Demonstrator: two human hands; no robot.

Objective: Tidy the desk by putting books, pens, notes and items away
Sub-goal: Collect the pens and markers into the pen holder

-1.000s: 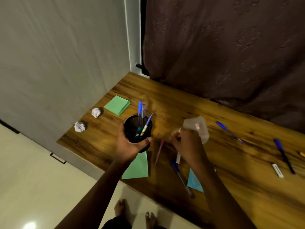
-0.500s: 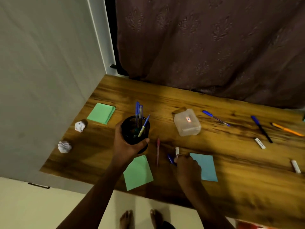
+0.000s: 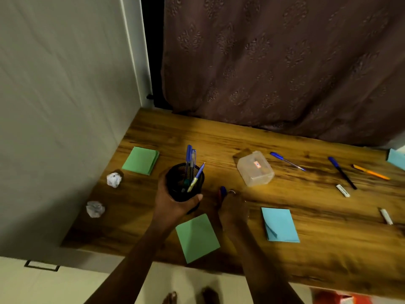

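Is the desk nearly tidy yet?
Not yet. A few pens stand in the cup. The left hand holds the cup, and the right hand grips a blue pen and a red one beside it. Left on the desk: three loose pens, green and blue notes, two paper balls, a box and two white bits.

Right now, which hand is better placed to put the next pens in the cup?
Right. The right hand grips two pens just beside the cup, while the left hand is busy holding that cup. The other pens lie farther right.
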